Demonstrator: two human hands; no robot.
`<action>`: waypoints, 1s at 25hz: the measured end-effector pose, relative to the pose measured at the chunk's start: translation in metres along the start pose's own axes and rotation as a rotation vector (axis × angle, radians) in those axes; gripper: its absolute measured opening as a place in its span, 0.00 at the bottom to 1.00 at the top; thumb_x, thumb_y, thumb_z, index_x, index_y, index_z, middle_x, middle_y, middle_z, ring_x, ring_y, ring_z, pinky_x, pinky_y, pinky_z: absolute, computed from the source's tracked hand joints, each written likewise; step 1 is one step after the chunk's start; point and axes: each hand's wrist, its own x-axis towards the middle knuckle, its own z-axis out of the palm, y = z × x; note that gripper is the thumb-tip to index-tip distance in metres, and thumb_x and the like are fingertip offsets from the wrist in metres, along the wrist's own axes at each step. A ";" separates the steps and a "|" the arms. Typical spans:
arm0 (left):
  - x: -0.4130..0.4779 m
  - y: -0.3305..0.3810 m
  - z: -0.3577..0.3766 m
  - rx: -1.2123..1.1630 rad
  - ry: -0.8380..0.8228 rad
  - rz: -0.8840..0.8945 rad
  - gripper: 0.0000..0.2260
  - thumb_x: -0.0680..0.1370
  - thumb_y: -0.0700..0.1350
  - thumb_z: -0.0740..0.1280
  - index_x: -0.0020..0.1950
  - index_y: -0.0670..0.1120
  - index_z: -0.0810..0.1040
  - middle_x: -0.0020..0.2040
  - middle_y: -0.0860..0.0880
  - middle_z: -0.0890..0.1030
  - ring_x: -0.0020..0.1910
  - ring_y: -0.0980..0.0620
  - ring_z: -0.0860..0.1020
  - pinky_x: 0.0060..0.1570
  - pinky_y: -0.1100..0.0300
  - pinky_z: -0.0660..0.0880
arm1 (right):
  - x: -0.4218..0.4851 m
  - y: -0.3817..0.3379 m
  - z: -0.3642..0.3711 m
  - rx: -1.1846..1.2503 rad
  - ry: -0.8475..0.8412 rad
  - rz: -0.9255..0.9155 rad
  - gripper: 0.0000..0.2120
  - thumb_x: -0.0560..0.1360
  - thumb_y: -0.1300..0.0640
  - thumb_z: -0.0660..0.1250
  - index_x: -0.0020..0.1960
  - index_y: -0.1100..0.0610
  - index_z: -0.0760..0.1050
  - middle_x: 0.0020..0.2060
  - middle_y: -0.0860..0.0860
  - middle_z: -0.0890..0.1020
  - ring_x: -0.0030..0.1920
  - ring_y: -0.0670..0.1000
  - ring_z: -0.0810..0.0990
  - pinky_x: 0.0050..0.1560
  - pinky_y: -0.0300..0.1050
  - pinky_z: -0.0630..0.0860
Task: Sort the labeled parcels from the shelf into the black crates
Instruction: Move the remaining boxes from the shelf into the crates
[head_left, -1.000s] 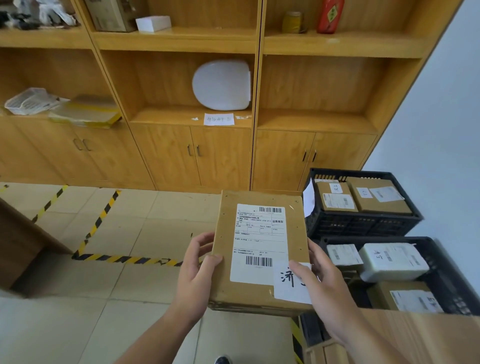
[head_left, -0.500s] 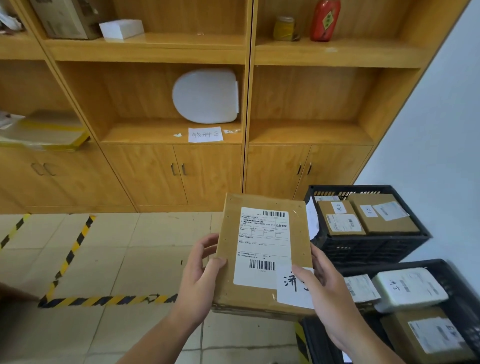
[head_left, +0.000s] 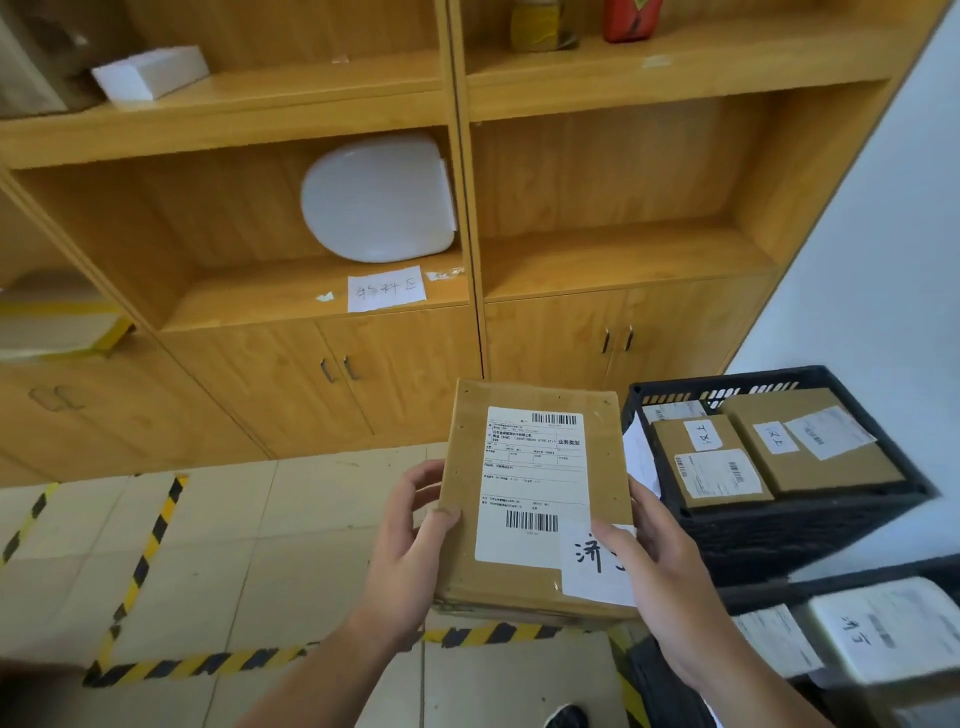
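Note:
I hold a flat brown cardboard parcel (head_left: 524, 582) in front of me with both hands. It carries a white shipping label with barcodes and a handwritten white slip at its lower right corner. My left hand (head_left: 410, 551) grips its left edge, thumb on top. My right hand (head_left: 660, 577) grips the right edge, thumb over the slip. To the right stands a black crate (head_left: 789, 530) with two brown labeled parcels (head_left: 717, 462) inside. A second black crate (head_left: 769, 592) lies nearer, at the lower right, holding a white parcel (head_left: 883, 629).
A wooden shelf unit (head_left: 457, 156) with cupboard doors fills the wall ahead; a white oval lid (head_left: 379, 197) and a paper note (head_left: 387, 288) sit in its middle bay. Yellow-black tape (head_left: 150, 530) marks the tiled floor. A white wall (head_left: 883, 260) is on the right.
The view has swung right and closer to the shelf and crates. The parcel stays in both hands, held the same way.

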 end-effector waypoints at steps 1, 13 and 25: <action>0.016 0.003 0.011 0.017 -0.009 -0.008 0.16 0.74 0.50 0.62 0.59 0.64 0.77 0.61 0.56 0.82 0.63 0.52 0.78 0.63 0.42 0.76 | 0.013 -0.003 -0.010 0.013 0.012 0.008 0.22 0.81 0.55 0.67 0.71 0.36 0.71 0.59 0.36 0.84 0.57 0.40 0.84 0.49 0.40 0.81; 0.135 0.019 0.151 0.106 -0.363 -0.052 0.19 0.70 0.58 0.65 0.61 0.67 0.76 0.61 0.56 0.82 0.62 0.51 0.79 0.61 0.44 0.77 | 0.066 -0.009 -0.120 0.129 0.363 0.079 0.24 0.81 0.55 0.69 0.71 0.34 0.69 0.59 0.38 0.84 0.56 0.43 0.85 0.55 0.51 0.83; 0.233 0.007 0.308 0.136 -0.840 -0.147 0.15 0.80 0.42 0.66 0.64 0.57 0.76 0.58 0.54 0.81 0.50 0.59 0.82 0.40 0.66 0.77 | 0.090 0.003 -0.189 0.268 0.882 0.233 0.26 0.81 0.55 0.69 0.75 0.37 0.67 0.62 0.46 0.83 0.52 0.48 0.87 0.47 0.49 0.86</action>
